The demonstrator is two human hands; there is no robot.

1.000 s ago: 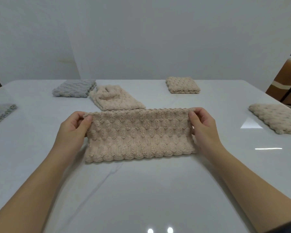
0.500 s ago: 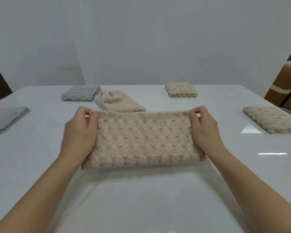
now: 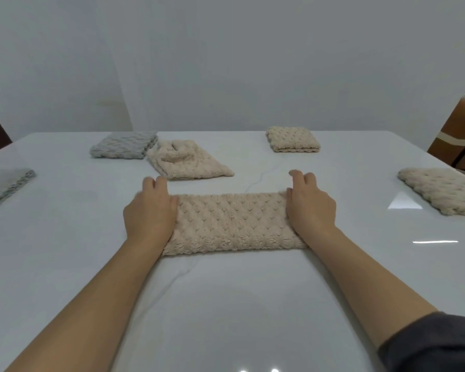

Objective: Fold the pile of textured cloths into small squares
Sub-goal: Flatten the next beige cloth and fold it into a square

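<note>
Beige cloth (image 3: 231, 221): folded strip, long axis left-right. I see left grip (image 3: 148, 213) flat on its left end, right grip (image 3: 310, 208) flat on right end, both released, equally near.

Near centre I log a beige cloth (image 3: 231, 221), raised scale-like bobbles in rows. Far left, a grey cloth (image 3: 124, 145) with the same bobble pattern, and a beige heap (image 3: 191, 163) next to it. Far right of centre, a beige square (image 3: 293, 139). Right edge, a paler cream cloth (image 3: 440, 190). The table (image 3: 226, 304) is glossy white with faint grey veins. The sleeve (image 3: 435, 345) is dark grey.
</note>
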